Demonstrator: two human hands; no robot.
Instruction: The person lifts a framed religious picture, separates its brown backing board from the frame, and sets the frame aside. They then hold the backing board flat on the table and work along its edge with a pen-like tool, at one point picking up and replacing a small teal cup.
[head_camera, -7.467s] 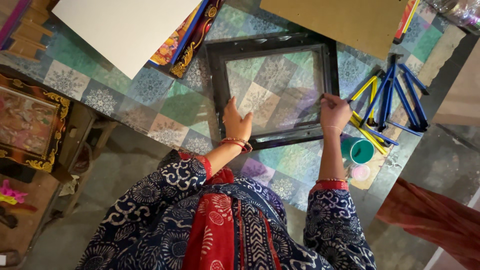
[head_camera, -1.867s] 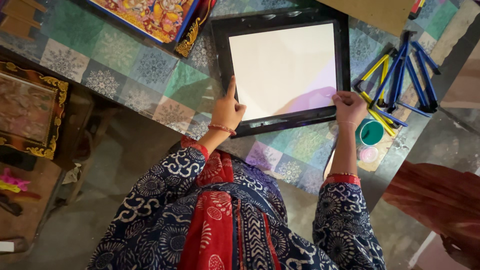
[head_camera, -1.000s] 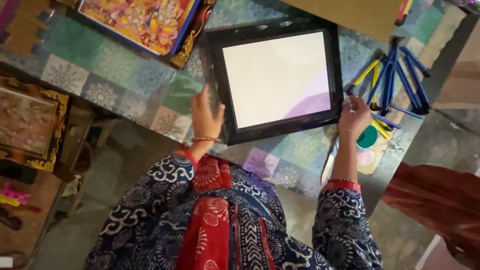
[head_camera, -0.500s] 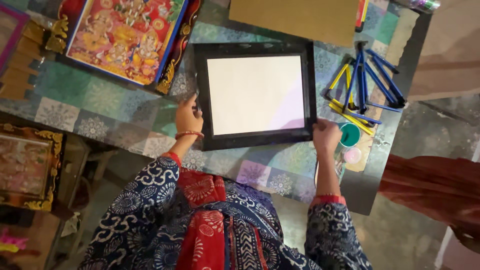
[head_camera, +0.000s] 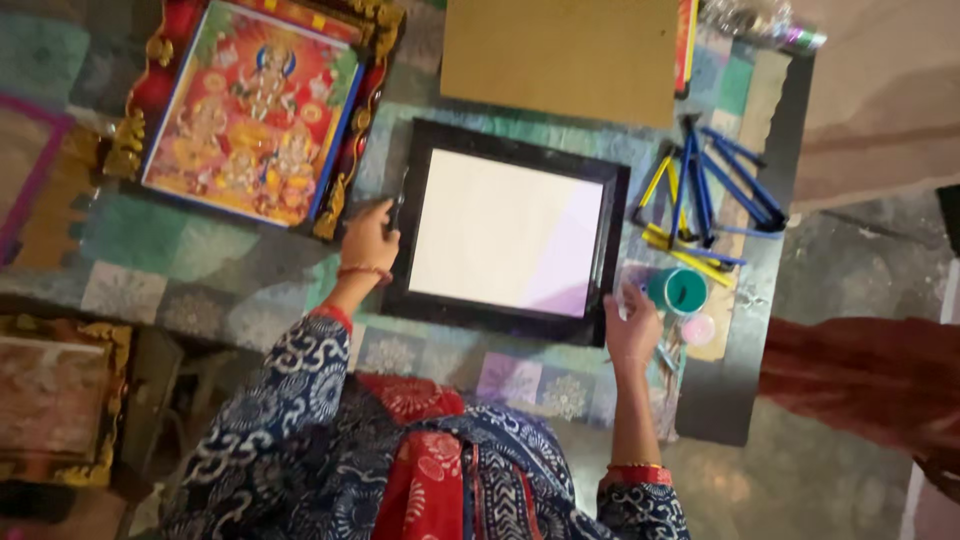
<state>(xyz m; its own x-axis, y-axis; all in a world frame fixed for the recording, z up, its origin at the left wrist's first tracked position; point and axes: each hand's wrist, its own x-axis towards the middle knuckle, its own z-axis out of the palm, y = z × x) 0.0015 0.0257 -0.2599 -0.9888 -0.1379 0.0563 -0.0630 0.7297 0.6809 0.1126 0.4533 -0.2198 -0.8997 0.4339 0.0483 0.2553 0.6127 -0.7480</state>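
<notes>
The left hand rests on the left edge of the black picture frame, fingers curled against its rail. The right hand touches the frame's lower right corner, fingers loosely bent; whether it grips cannot be told. The frame lies flat on the patterned worktop between both hands, a white sheet filling its opening. Just beyond the right hand stands a teal cup, then a cluster of blue and yellow clips. Beyond the left hand lies an ornate framed religious picture. Past the frame sits a brown board.
</notes>
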